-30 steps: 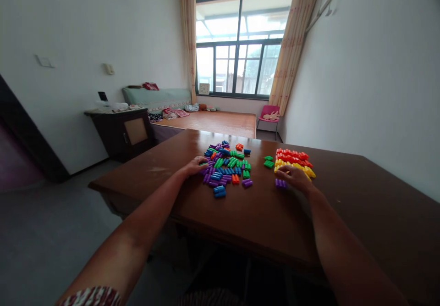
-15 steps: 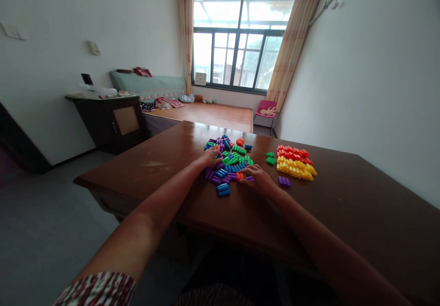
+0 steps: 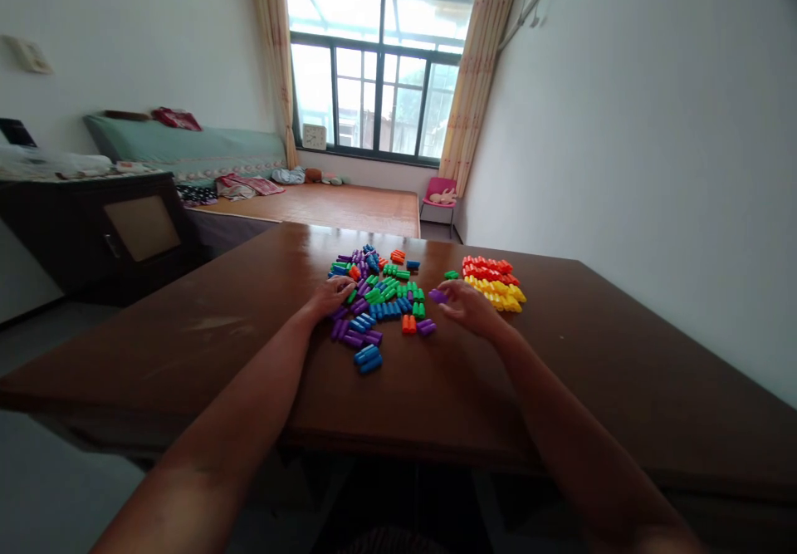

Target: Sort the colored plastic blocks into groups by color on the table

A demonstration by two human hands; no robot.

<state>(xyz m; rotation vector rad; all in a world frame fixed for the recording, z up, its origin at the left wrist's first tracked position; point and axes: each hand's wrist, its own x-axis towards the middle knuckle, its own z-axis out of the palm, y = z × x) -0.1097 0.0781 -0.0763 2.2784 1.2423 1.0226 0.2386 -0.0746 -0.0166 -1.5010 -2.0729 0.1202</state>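
The right hand (image 3: 459, 303) was pinched shut on a purple piece (image 3: 437, 296), seemingly by one end for control. Red rows (image 3: 486, 270) and yellow rows (image 3: 496, 294) lay just beyond it, apparently grouped by colour. The left hand (image 3: 331, 296) met the mixed pile (image 3: 389, 311), its grip impossible to tell.

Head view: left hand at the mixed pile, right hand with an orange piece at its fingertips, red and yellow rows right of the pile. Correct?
One error: the head view shows a purple piece, not orange, at the right hand's fingertips. Left hand, mixed pile, red rows and yellow rows stand as stated.
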